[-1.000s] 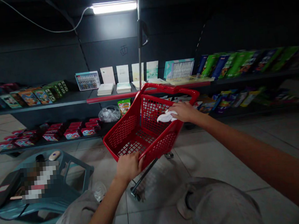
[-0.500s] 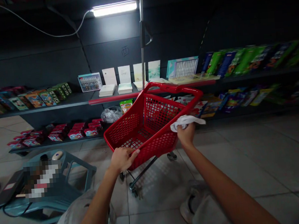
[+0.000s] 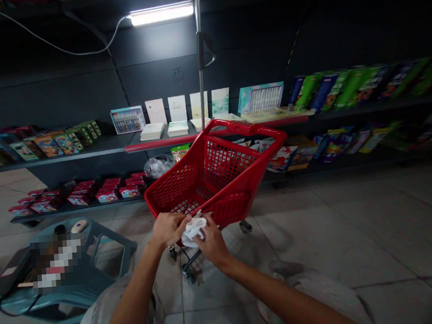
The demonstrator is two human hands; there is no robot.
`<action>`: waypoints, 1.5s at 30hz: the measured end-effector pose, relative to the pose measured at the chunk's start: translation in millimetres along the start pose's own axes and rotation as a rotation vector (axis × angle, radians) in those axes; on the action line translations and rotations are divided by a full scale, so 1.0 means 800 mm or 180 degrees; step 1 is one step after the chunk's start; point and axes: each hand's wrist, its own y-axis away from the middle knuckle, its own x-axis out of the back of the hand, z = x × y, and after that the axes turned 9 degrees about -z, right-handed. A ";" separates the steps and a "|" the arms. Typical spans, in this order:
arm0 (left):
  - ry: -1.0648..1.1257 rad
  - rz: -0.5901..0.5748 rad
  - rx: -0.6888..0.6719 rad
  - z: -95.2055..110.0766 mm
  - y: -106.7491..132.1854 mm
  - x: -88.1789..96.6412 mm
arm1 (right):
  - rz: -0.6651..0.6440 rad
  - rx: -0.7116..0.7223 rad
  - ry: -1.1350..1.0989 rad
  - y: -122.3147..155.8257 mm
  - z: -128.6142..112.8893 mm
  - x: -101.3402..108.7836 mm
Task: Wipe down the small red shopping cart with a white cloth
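Observation:
A red plastic mesh shopping cart [image 3: 206, 182] stands on wheels in front of me, its near corner low in the view. My left hand [image 3: 168, 229] rests on the cart's near rim, with its fingers against a crumpled white cloth [image 3: 193, 231]. My right hand [image 3: 212, 243] grips that cloth beside the left hand, at the same corner. The hands hide the near corner of the rim. The cart's basket shows nothing inside.
Dark shelves [image 3: 69, 156] with boxed goods and books run along the wall behind the cart. A teal plastic stool [image 3: 112, 247] at the lower left holds a pixelated item and a computer mouse [image 3: 79, 226]. A metal pole [image 3: 200, 58] rises behind the cart.
My right hand has moved left from the cart's right side, bringing the white cloth to the near corner beside my left hand. The cart has turned slightly.

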 end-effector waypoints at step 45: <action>-0.0488 0.0454 0.1054 0.017 -0.009 0.004 | 0.0911 -0.0704 0.0845 -0.056 0.081 0.177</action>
